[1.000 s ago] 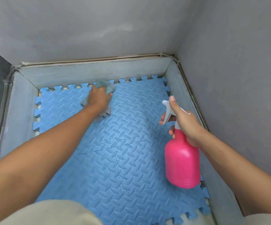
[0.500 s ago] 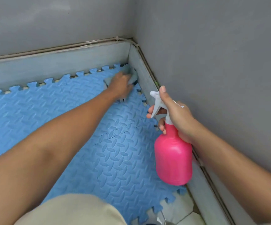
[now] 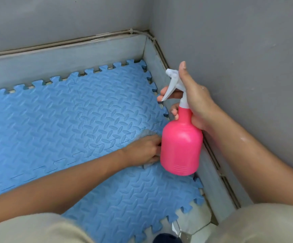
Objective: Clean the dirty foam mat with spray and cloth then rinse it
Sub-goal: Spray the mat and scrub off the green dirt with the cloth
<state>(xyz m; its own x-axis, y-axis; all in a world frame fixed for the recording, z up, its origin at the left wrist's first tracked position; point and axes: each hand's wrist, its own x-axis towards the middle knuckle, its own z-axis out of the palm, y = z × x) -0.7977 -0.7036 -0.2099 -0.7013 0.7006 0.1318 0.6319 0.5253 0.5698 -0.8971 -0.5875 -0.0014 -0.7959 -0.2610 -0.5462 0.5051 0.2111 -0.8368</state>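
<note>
While the blue foam mat [image 3: 54, 128] lies flat on the floor across the left and middle, the left grip [image 3: 142, 149] rests on a grey cloth [image 3: 146, 133] at the mat's right side. Its fingertips are hidden by the pink spray bottle [image 3: 181, 146], so how tightly it holds cannot be told. Further right, the right grip [image 3: 194, 97] is wrapped round the bottle's neck, one finger [image 3: 176, 95] on the white trigger [image 3: 168, 92], holding the bottle upright above the mat beside the grey wall [image 3: 247, 50].

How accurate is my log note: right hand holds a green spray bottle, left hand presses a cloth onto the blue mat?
One error: the head view shows the spray bottle is pink, not green. The right hand holds it; the left hand presses the cloth onto the blue mat.
</note>
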